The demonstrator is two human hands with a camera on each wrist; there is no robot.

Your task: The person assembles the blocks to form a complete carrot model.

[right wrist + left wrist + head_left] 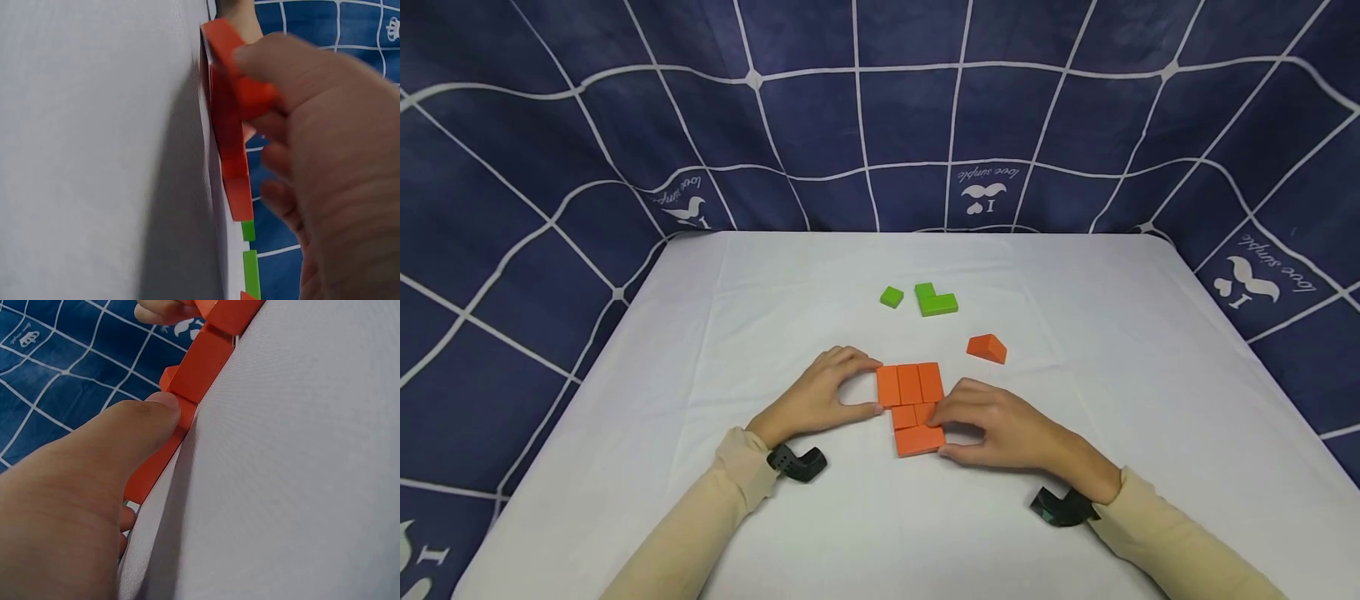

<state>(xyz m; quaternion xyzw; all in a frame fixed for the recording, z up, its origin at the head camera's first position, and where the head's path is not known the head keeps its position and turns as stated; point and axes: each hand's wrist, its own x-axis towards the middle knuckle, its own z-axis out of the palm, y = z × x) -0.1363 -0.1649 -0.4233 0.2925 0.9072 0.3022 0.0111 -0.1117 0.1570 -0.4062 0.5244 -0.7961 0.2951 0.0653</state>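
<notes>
Several orange blocks lie together on the white tabletop. My left hand [820,396] is at the left end of the far row, index finger and thumb at opposite corners of its leftmost block [887,386]. In the left wrist view, the left thumb [144,422] rests against the orange side. My right hand [1000,425] pinches the nearest orange block [917,442] at its right end, thumb at the near corner. Its fingers partly hide a small orange block [923,412] behind. In the right wrist view, the right thumb [275,62] presses an orange block [225,47].
Beyond the hands lie a small green block [892,297] and an L-shaped green piece [936,302]. A separate orange block with sloped ends [987,347] sits to the right. Dark blue cloth [895,117] with white lines hangs around the white table [790,533].
</notes>
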